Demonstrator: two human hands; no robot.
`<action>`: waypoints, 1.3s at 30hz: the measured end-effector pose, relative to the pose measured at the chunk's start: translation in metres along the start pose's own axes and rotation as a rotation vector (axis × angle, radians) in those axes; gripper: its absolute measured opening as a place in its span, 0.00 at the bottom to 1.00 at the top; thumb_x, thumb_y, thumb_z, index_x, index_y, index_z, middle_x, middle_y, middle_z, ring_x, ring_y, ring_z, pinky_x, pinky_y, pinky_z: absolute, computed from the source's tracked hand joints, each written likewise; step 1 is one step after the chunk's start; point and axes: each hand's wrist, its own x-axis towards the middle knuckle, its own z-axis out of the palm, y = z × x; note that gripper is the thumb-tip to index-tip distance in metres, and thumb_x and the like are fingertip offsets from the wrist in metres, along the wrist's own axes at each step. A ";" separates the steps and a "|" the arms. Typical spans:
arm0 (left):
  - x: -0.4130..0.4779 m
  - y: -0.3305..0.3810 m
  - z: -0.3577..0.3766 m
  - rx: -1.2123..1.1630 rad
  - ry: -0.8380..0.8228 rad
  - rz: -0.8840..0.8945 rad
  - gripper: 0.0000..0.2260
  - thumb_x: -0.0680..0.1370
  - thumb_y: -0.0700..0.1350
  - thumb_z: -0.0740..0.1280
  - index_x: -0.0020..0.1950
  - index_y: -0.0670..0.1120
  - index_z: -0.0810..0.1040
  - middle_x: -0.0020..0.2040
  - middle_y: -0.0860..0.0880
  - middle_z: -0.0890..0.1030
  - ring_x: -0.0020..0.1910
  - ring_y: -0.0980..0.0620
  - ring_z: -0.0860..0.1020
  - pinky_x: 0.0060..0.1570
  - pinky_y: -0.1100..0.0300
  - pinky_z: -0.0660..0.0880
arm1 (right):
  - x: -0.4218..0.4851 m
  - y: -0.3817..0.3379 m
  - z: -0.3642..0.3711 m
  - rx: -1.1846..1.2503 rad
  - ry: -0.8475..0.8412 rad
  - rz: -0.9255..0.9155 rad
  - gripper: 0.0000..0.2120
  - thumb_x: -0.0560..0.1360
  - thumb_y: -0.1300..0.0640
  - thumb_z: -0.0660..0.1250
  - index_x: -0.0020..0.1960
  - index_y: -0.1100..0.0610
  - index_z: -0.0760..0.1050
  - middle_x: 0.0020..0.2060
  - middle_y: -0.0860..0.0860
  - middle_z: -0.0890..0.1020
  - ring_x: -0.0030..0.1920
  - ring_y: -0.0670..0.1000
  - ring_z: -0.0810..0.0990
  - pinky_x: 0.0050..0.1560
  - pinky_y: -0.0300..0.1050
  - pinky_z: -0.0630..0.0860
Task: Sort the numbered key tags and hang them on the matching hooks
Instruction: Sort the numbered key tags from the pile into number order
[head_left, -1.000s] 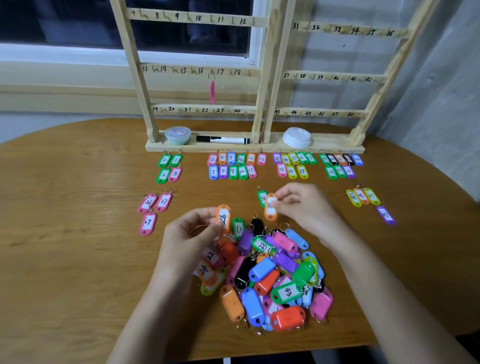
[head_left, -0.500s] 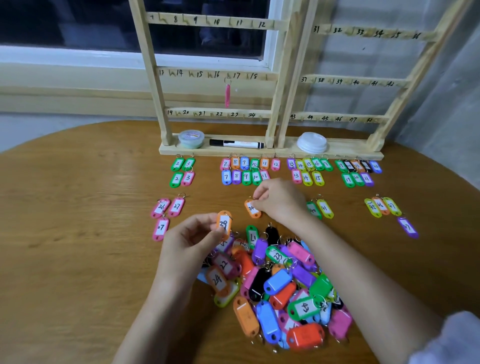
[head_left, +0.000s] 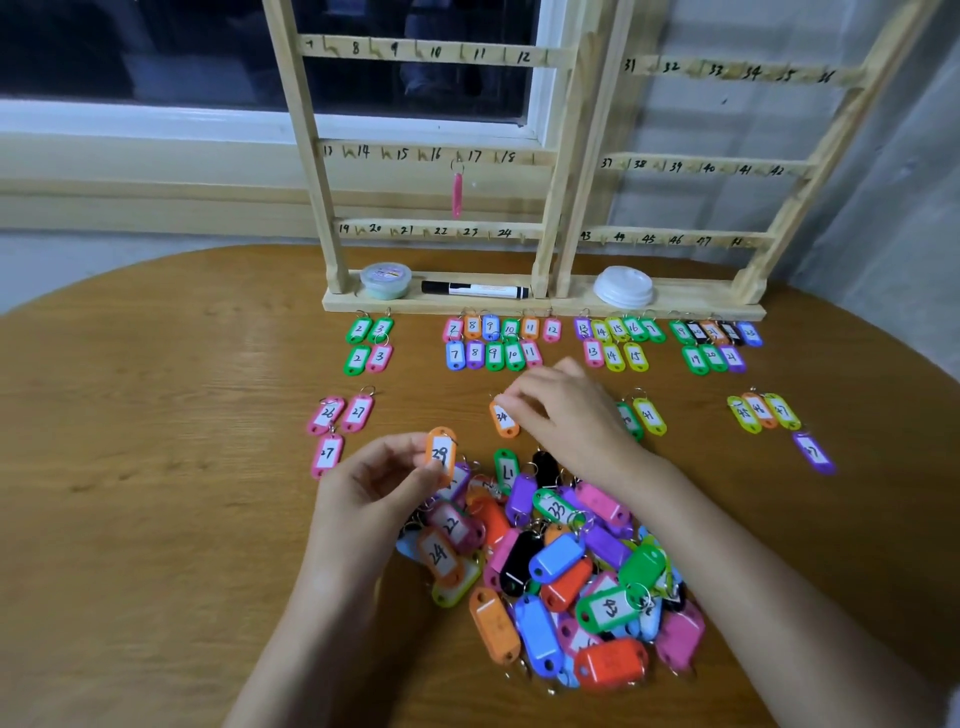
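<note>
Sorting was in hand: just beyond the heap of coloured plastic key tags (head_left: 545, 571), the right hand (head_left: 566, 410) pinched orange tag 34 (head_left: 503, 420) against the table. The left hand (head_left: 374, 483) pinched orange tag 29 (head_left: 441, 454), probably next to place.

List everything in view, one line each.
table: 1, brown wood, foreground.
hook rack: 2 panels, pale wood, table's back.
hung tag: 1, pink, by 17.
tub: 1, pale green, rack base.
marker: 1, black-white, rack base.
lid stack: 1, white, rack base.
sorted tags: groups, mixed colours, before rack.
tag pile: many, mixed colours, near edge.
orange tag 34: 1, beyond pile.
orange tag 29: 1, above pile.
left hand: pinches orange tag 29.
right hand: fingertips on orange tag 34.
</note>
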 end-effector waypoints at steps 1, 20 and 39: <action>-0.001 0.000 -0.002 -0.008 0.007 0.004 0.05 0.74 0.35 0.69 0.47 0.43 0.82 0.45 0.40 0.83 0.43 0.49 0.82 0.41 0.56 0.79 | -0.007 0.002 -0.001 -0.036 -0.046 -0.036 0.22 0.78 0.39 0.50 0.54 0.49 0.79 0.53 0.39 0.79 0.53 0.44 0.67 0.53 0.47 0.66; -0.007 -0.004 -0.001 -0.058 -0.009 0.000 0.06 0.75 0.34 0.68 0.47 0.42 0.82 0.39 0.47 0.83 0.38 0.55 0.81 0.36 0.64 0.78 | -0.042 0.043 0.001 -0.056 -0.035 0.055 0.37 0.73 0.33 0.33 0.63 0.42 0.75 0.63 0.32 0.72 0.59 0.41 0.64 0.57 0.45 0.56; -0.021 0.004 0.032 -0.050 -0.115 0.071 0.07 0.73 0.30 0.69 0.45 0.41 0.81 0.37 0.48 0.84 0.34 0.58 0.80 0.34 0.68 0.75 | -0.092 -0.043 -0.004 0.771 0.190 0.217 0.02 0.73 0.57 0.72 0.43 0.51 0.82 0.37 0.45 0.85 0.41 0.42 0.82 0.46 0.41 0.77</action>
